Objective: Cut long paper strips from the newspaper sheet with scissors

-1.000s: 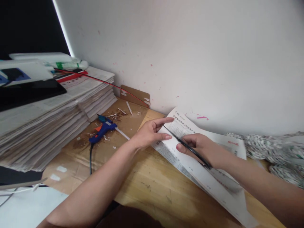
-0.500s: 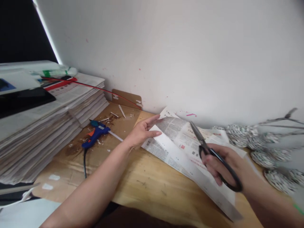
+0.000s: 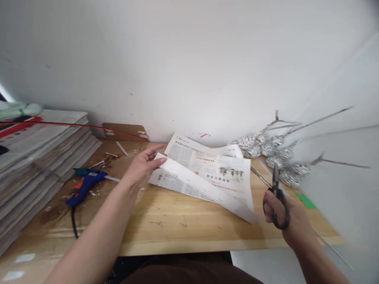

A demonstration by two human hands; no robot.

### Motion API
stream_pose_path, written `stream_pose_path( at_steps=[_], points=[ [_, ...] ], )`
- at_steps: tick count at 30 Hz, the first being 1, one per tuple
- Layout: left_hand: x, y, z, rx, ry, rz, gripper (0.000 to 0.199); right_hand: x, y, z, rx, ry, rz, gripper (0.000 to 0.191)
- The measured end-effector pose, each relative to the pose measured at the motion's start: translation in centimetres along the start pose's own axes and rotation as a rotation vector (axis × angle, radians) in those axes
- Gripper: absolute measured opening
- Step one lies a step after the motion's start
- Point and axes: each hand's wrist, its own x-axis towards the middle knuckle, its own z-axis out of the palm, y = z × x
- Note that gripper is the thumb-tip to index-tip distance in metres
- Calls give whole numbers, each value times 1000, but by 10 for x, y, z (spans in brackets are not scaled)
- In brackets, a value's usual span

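My left hand [image 3: 145, 165] pinches the left end of a long white paper strip [image 3: 189, 180] between thumb and fingers. The strip lies slantwise across a printed newspaper sheet [image 3: 183, 156]; whether it is cut off or is a folded margin, I cannot tell. To the right, apart from the paper, my right hand [image 3: 281, 213] is closed round the handles of black scissors [image 3: 276, 181]. Their blades look closed and point upward.
A blue glue gun [image 3: 89, 185] lies on the cardboard [image 3: 53, 213] at left, among paper scraps. A tall newspaper stack [image 3: 59, 157] stands beyond it. Coiled paper pieces [image 3: 275, 150] with thin sticks lie along the wall at right, near a green piece [image 3: 306, 200].
My right hand has drawn the scissors away from the paper, to the right and down. My left hand keeps its hold. The view has turned to the right.
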Motion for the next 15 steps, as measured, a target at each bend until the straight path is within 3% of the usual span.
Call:
stream_pose_path(
  at_steps=[3,7,15],
  points=[
    [-11,3,6,29,-77,-10,65,7,18,-8,-228,-18,44,41],
    [-23,-2,2,70,-31,-5,57,18,36,-20,-743,13,14,36],
    [-37,-24,-17,132,95,11,61,35,44,-17,-830,49,-102,33]
  ],
)
